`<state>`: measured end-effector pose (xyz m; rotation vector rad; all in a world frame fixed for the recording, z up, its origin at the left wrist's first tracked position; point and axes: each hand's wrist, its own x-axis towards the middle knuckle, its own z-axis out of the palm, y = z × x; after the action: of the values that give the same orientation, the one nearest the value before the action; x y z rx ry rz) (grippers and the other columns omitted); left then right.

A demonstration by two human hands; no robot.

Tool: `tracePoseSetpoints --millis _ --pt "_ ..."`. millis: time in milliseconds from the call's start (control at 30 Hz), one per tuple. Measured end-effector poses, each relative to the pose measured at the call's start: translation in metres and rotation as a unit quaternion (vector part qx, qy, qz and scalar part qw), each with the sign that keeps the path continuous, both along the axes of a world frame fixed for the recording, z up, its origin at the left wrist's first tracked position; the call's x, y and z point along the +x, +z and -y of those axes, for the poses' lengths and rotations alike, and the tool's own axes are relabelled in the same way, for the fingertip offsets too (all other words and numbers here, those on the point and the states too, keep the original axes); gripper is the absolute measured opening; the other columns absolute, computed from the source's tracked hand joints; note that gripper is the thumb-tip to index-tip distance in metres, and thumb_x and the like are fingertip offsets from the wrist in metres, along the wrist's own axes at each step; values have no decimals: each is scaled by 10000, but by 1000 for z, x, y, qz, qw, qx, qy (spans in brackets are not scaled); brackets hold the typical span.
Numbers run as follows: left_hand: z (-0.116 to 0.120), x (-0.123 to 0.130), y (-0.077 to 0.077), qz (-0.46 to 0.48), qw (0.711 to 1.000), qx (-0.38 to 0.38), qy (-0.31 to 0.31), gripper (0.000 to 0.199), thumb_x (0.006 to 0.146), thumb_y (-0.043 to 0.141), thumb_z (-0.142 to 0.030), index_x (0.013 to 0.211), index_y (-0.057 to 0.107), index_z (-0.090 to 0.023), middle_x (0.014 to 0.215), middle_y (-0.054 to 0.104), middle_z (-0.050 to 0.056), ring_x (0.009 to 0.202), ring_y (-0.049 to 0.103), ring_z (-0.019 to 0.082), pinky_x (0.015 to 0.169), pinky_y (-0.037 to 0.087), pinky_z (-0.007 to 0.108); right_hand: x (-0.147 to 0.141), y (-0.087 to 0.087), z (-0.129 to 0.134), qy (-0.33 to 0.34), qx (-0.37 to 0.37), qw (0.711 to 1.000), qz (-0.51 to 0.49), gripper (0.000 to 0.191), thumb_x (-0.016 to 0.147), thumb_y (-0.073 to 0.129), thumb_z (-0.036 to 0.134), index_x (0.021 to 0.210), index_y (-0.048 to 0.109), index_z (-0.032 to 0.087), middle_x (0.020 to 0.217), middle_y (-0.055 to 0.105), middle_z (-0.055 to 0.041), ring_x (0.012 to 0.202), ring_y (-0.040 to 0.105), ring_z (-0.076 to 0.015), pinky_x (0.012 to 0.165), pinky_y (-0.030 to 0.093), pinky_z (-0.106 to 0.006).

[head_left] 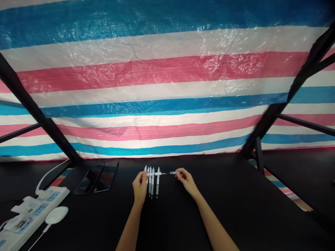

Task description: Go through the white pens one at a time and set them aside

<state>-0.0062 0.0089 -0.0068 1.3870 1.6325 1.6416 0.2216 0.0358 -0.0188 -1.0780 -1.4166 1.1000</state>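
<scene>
Head view: left hand (140, 187) closed on the white barrel of a pen (156, 173), right hand (186, 181) pinching a shorter pen section (174, 172) between fingertips, thin dark piece showing in the gap between the two, too small to tell what it is. Long axis runs sideways across the view, nearly level, crossing just over a row of white pens (157, 183) lying side by side, tips toward the person. Left hand nearer that row, overlapping its top ends; right hand just right of it. All on a black desk (235, 202). Further left two phones (89, 179), white power strip (34, 216), round white charger (56, 215); striped tarp (167, 87) ahead
</scene>
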Motion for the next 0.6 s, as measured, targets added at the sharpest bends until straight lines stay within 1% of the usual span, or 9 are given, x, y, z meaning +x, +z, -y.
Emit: tracePoseSetpoints --millis 100,233,467,600 --pt "-1 -3 0 39 999 2 10 424 789 489 -545 762 648 -152 608 595 18 625 604 180 568 446 248 1 0 -2 -12 -21 999 -47 430 699 616 595 858 603 196 685 595 -27 587 506 -156 542 378 -275" --pt "-3 -6 1 60 998 5 22 435 771 502 -559 730 641 -148 568 553 4 585 574 162 541 433 236 3 -1 -4 -26 -42 996 -75 484 661 642 625 869 608 189 683 594 -32 566 501 -150 504 355 -264" --pt "-3 -4 5 76 997 -5 18 422 751 516 -552 701 626 -148 561 550 3 563 560 154 539 438 238 3 0 -3 -22 -50 995 -84 491 656 650 628 860 611 183 688 591 -31 568 496 -142 507 348 -260" --pt "-3 -4 4 70 998 -3 5 420 755 517 -552 702 628 -151 577 560 9 574 564 158 547 444 241 2 3 -2 -19 -47 995 -83 499 650 646 639 854 609 185 676 582 -27 563 490 -141 505 341 -259"
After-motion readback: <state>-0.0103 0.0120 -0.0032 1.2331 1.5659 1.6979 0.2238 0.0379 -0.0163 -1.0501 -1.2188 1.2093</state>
